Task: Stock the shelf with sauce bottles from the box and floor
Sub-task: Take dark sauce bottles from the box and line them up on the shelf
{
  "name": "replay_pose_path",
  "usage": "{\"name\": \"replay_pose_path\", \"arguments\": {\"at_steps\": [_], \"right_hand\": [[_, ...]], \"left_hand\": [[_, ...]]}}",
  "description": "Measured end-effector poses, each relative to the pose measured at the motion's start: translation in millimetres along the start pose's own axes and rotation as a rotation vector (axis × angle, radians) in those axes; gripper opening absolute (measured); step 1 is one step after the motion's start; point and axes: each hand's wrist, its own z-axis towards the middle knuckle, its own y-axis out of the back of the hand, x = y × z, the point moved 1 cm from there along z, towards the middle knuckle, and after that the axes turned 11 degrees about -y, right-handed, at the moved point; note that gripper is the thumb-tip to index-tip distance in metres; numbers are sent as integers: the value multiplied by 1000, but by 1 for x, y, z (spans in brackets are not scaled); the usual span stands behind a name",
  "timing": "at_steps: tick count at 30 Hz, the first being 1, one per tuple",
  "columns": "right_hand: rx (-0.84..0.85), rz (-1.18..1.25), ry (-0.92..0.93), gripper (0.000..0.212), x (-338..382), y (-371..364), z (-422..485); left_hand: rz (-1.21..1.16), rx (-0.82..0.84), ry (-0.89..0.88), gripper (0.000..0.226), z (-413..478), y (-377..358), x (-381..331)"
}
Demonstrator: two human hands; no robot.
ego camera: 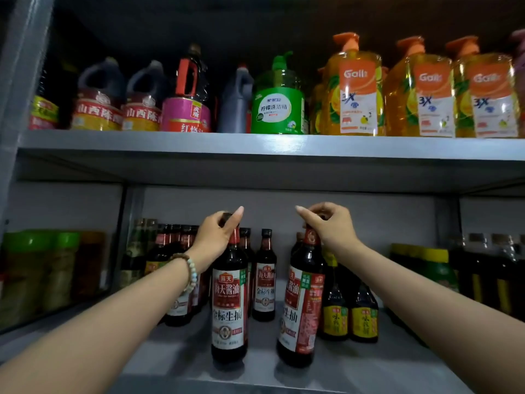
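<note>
Two sauce bottles [229, 305] [300, 308] on shelf [181, 362], hands [216, 237] [331, 226] around caps.

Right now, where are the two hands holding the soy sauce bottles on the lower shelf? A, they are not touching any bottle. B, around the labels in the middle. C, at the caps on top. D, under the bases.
C: the left hand and the right hand each pinch the cap end of a soy sauce bottle, leaving labels and bases uncovered.
</note>
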Motion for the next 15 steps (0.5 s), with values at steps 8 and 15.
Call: {"name": "replay_pose_path", "arguments": {"at_steps": [8, 15], "right_hand": [[81, -45, -77, 27, -32, -36, 8], [114, -75, -98, 24, -42, -42, 12]], "left_hand": [[-16, 15, 90, 40, 10, -12, 44], [-41, 48, 67, 54, 8, -20, 56]]}}
